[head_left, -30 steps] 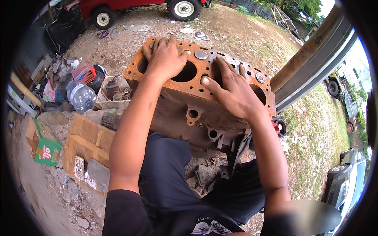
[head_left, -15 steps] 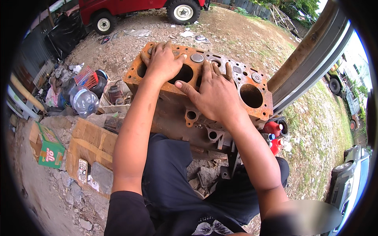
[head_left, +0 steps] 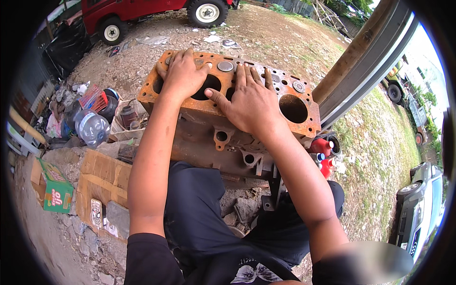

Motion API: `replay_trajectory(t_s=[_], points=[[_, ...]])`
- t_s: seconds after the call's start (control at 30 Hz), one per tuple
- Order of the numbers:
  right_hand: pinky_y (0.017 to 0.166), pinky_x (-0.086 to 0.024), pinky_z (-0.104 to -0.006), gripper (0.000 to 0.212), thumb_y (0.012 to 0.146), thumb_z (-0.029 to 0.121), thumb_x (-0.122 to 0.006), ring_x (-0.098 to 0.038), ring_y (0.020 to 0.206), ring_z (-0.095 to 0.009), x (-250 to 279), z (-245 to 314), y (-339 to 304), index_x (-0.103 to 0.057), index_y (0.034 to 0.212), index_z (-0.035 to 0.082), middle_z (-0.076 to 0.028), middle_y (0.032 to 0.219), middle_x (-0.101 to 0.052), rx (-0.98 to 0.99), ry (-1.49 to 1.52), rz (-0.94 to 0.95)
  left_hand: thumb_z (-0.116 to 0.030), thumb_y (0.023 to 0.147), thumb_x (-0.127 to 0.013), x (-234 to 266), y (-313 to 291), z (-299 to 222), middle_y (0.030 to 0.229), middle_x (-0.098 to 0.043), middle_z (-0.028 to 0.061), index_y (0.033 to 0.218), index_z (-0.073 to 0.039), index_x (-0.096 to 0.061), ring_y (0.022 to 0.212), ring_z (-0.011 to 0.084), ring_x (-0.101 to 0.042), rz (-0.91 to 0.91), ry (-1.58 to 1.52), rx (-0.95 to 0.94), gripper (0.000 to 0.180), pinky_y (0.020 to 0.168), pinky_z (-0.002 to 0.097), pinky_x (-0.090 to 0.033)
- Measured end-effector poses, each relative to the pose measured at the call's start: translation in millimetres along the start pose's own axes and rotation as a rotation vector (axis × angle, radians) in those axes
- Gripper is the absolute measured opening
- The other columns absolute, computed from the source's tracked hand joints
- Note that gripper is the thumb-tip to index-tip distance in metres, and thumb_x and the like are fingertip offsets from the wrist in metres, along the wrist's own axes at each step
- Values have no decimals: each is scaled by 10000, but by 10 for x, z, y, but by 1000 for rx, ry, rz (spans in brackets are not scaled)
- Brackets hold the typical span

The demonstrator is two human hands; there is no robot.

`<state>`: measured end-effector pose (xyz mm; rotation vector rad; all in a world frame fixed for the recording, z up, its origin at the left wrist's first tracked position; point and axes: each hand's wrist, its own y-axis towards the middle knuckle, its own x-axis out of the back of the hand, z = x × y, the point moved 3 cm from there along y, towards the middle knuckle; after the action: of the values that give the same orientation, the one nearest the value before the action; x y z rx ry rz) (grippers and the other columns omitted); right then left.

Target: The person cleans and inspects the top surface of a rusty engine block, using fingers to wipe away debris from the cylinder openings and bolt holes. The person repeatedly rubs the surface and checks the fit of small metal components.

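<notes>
I had both hands flat, fingers released, on the rusty engine block [head_left: 209, 128] at upper centre: left hand [head_left: 183, 76], right hand [head_left: 249, 102].

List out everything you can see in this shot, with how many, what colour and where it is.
engine block: one, rusty orange-brown, centre, under both hands
cardboard sheets: a few, brown, on the ground at lower left
carton: one, green, far left on the ground
plastic bottle: one, clear, left of the block
red containers: two or so, red, right of the block, low down
truck: one, red, top of the picture
post: one, brown and grey, leaning at upper right
parked cars: two, grey and green, right edge
left hand: one, flat on the block's top, left end
right hand: one, spread flat on the block's top, middle
</notes>
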<state>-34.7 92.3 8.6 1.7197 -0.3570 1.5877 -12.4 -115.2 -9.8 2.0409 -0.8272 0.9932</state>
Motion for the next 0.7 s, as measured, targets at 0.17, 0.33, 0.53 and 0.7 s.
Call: replay_trajectory(t_s=[0.17,0.33,0.53,0.7], points=[[1353,-226,-528,1095,1041,826,-373,-341,1639,-387,-3,-129,-89,-381,1664,-74,-263,1722,-413,-15,23,-16,-497,1016,-681,32,-54,-105,1719,-438,201,1664,-10,-425,1633,344,-352,3,-23,-9,850,1334,672,-47],[1351,-231,-536,1065,1040,835,-364,-321,1651,-370,27,-316,15,-387,1685,-12,-205,1752,-392,-38,22,56,-486,1001,-722,101,-154,-85,1637,-502,308,1608,68,-474,1567,406,-448,-75,5,-50,858,1302,485,-335],[1333,-273,-549,1048,1035,843,-372,-347,1638,-380,137,-511,-102,-385,1697,31,-189,1750,-404,-35,-75,59,-492,1010,-700,92,-164,-152,1657,-504,253,1590,7,-528,1584,380,-430,-47,7,-55,784,1327,637,-108],[1308,-322,-524,1056,1031,847,-382,-407,1600,-404,105,-536,1,-422,1672,9,-220,1704,-464,28,-110,14,-515,1013,-690,101,-180,-110,1643,-535,211,1570,-23,-558,1580,355,-441,-43,80,-70,755,1291,730,12]])
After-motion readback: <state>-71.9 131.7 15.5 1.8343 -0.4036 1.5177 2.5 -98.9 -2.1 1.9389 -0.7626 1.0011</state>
